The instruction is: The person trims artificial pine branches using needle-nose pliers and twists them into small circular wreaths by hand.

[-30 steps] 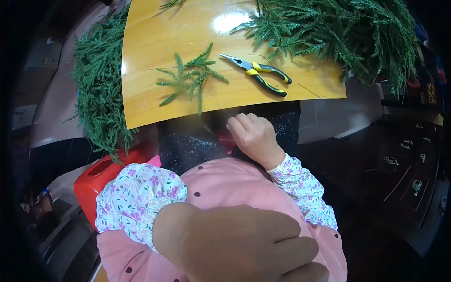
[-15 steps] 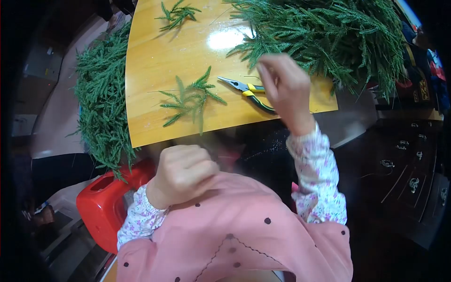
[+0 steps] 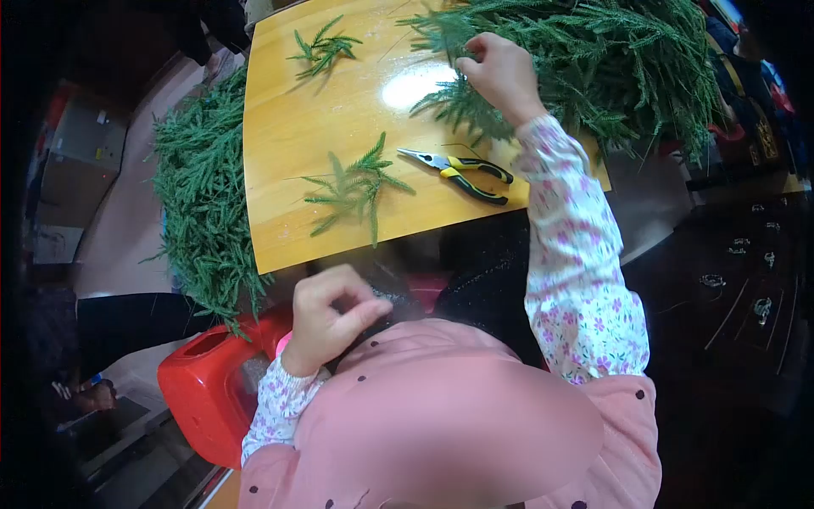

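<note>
My right hand (image 3: 504, 81) is over the left edge of a big pile of green fir-like sprigs (image 3: 610, 68), thumb and fingers pinched together. Whether a sprig is between them cannot be made out. In front of my pink, dotted apron, my left hand (image 3: 326, 318) is curled with thumb and forefinger close together; what it holds, if anything, is too small to see. On the yellow table (image 3: 297, 204), nearest that hand, lies a small branching sprig (image 3: 360, 182), partly blurred. Needle-nose pliers (image 3: 458, 172) with yellow and black handles rest right of it, jaws pointing left.
Another small sprig (image 3: 324, 53) lies at the table's far side. A second heap of greenery (image 3: 208, 195) stands along the table's left edge. Below it is a red plastic stool (image 3: 199, 382). Another person's hand (image 3: 95, 395) shows at the lower left.
My right hand has moved up and away from beside the pliers to the pile's edge, uncovering the handles. My left hand has turned, so its thumb and forefinger now show.
</note>
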Demonstrator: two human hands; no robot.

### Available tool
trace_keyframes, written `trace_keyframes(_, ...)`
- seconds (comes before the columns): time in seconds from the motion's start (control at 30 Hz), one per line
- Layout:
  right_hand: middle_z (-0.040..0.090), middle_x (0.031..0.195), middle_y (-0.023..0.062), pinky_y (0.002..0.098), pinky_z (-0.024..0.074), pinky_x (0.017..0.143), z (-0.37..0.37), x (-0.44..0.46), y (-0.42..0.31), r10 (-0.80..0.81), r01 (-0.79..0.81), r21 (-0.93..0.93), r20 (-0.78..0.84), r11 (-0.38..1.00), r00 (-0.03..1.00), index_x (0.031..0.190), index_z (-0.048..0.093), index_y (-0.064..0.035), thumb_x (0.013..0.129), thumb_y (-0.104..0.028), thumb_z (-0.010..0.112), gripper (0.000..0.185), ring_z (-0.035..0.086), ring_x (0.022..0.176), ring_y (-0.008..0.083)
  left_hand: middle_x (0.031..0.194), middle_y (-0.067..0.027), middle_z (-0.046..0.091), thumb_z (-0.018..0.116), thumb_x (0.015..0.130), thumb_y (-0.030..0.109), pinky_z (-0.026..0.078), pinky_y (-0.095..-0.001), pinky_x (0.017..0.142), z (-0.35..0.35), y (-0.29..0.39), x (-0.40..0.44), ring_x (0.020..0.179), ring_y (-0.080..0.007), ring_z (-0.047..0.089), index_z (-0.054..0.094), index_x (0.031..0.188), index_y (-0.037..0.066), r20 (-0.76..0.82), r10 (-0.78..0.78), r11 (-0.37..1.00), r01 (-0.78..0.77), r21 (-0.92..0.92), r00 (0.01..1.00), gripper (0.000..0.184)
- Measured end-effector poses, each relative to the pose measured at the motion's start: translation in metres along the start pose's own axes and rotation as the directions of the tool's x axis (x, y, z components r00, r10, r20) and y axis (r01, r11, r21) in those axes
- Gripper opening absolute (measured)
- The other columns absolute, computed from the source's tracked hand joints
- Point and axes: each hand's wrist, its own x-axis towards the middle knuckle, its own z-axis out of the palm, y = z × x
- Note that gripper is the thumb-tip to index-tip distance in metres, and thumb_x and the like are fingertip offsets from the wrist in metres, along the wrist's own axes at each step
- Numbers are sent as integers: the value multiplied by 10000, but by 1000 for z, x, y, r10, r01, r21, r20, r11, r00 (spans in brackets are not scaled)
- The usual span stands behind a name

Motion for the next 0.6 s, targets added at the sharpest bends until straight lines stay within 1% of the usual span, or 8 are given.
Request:
trace_keyframes(0.03,688,818,109,332,524,627,-15,-7,-9,66,-73,230,38,970,997,964,660,-6,776,-249,714,312,665,712,214,639,-41,604,727,755,67,440,-248,524,5,-3,3,551,-103,563,645,718,18,-16,-103,992,101,-77,995,102)
trace_keyframes(0.1,679,783,79,273,517,583,-44,-29,-29,163,-229,631,161,741,973,908,648,15,759,-240,749,312,647,654,144,685,-2,609,681,851,112,452,-218,545,16,-4,16,588,-75,554,641,883,-1,2,-323,894,306,-328,946,123)
trace_keyframes(0.27,603,730,-8,185,443,513,-64,-101,-64,228,-442,879,401,176,887,873,569,-40,847,-134,702,165,549,595,39,843,-34,580,659,848,2,461,-202,555,39,-17,43,644,-86,554,497,1199,15,74,-379,778,361,-515,923,386)
trace_keyframes(0.37,590,786,-8,188,443,546,-54,-138,-92,288,-506,862,492,-30,821,905,549,-39,851,-115,699,176,531,632,38,990,-63,554,649,820,-67,479,-203,627,60,-28,44,753,-90,564,390,1327,48,-232,-85,935,-3,-355,969,580)
trace_keyframes(0.43,585,793,-5,184,444,585,-45,-155,-102,232,-510,860,498,-9,835,890,532,-36,855,-96,692,174,545,671,40,959,-68,555,670,779,-71,485,-243,609,59,-27,42,747,-122,576,510,1270,63,-379,215,966,-253,-53,900,533)
trace_keyframes(0.5,579,760,-6,186,443,555,-36,-166,-108,174,-520,854,513,-7,841,879,521,-34,854,-83,688,176,546,636,41,928,-83,570,670,727,-87,496,-275,598,38,-26,44,723,-183,599,631,1139,82,-171,549,788,-439,431,818,447)
trace_keyframes(0.53,574,717,-7,189,429,493,-32,-168,-111,190,-526,851,516,-2,835,854,515,-33,851,-77,688,178,529,561,38,890,-87,570,665,688,-87,493,-299,581,34,-21,43,710,-225,602,698,1014,101,-93,592,734,-489,471,800,378)
trace_keyframes(0.6,569,701,-6,194,416,454,-34,-171,-115,159,-558,829,547,34,822,843,517,-35,847,-68,689,175,518,524,38,906,-80,573,694,669,-62,494,-293,590,29,-25,37,736,-210,603,706,988,100,-27,577,733,-503,457,816,358)
